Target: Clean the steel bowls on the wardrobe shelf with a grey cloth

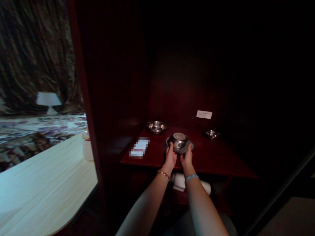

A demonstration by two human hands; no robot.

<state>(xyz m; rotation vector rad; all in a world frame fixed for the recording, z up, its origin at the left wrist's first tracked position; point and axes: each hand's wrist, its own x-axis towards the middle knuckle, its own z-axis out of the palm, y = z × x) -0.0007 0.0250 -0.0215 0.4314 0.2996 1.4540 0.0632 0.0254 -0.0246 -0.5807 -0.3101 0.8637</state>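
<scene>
Between my hands is a shiny metal bowl [177, 141], tipped so that its round base faces up and toward me. My left hand [171, 156] grips its near left side, fingers partly hidden under it. A grey cloth [187, 147] lies against the bowl's right side, and my right hand [187, 158] is closed on it there. Farther back on the dark red shelf [209, 160], a wider metal bowl [157, 127] stands upright at the left. At the right sits a smaller metal bowl [212, 134].
A blurred white and red item [139, 147] lies on the shelf's left part. On the back wall is a white socket panel [204, 114]. White rolls [205, 187] lie below the shelf. To the left, past a cabinet wall, stand a pale wooden table [49, 183] and a lamp [48, 99].
</scene>
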